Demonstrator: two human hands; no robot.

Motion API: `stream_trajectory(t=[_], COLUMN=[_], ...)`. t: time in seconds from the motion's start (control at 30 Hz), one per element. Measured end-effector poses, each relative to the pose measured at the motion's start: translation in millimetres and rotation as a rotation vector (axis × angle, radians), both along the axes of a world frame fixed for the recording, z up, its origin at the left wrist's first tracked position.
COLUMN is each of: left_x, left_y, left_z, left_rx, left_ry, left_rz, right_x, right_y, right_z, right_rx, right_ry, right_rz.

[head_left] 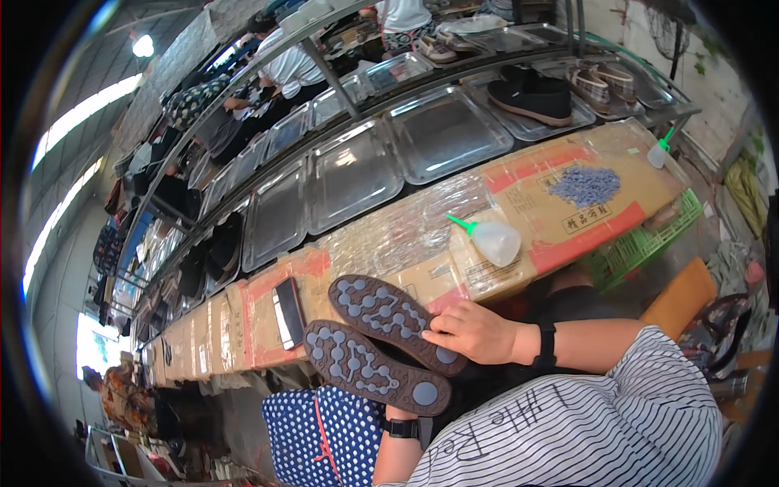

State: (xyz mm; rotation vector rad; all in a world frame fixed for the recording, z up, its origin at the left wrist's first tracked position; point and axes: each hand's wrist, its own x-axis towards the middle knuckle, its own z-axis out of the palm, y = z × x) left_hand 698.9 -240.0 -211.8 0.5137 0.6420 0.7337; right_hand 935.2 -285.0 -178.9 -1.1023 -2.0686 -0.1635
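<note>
Two dark brown shoe soles (373, 369) (389, 312) face up side by side in front of me, with blue round and linked inserts set into their tread. My right hand (475, 331) touches the heel half of the farther sole, thumb and fingertips pinched together; anything between them is too small to make out. From below, my left forearm with its black wristband reaches behind the nearer shoe, whose sole hides that hand (399, 412) and its fingers. A pile of small blue-grey pieces (586, 187) lies on the cardboard-covered bench (406, 280) to the right.
A white squeeze bottle with green nozzle (497, 243) and a phone (289, 313) lie on the bench; a smaller bottle (659, 154) stands at its far right. Behind run metal trays (446, 138), some holding shoes (531, 96). A green crate (649, 243) sits below. Other people work beyond.
</note>
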Motion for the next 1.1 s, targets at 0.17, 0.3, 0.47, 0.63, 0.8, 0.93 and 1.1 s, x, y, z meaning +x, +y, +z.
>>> stream_trajectory(t=[0.17, 0.3, 0.47, 0.63, 0.8, 0.93, 1.1], left_x=[-49.2, -63.4, -58.9, -46.3, -55.9, -67.0, -63.9], left_y=[-17.9, -22.7, -16.7, -8.4, -11.4, -11.7, -6.5], left_z=[-30.7, -40.8, -30.7, -29.6, -37.3, -47.8, -41.0], left_rx=[-0.002, 0.001, 0.009, 0.022, 0.01, 0.003, -0.001], left_ry=[-0.014, -0.013, -0.003, -0.001, -0.023, -0.04, -0.051], left_rz=[-0.102, -0.128, -0.149, -0.166, -0.176, -0.193, -0.169], right_x=[5.2, -6.0, 0.7, 44.6, 142.9, 206.9, 227.2], right_y=[1.9, -4.1, -0.7, -5.5, -39.8, -68.9, -71.0], right_z=[-12.5, -4.9, -3.6, 14.4, 26.4, 1.4, -24.5], right_rx=[-0.027, -0.029, -0.028, 0.082, 0.148, 0.06, -0.088], right_ry=[0.059, -0.078, -0.175, 0.134, 0.276, 0.207, 0.319], right_rz=[0.031, -0.145, -0.105, 0.021, -0.706, -1.022, -1.021])
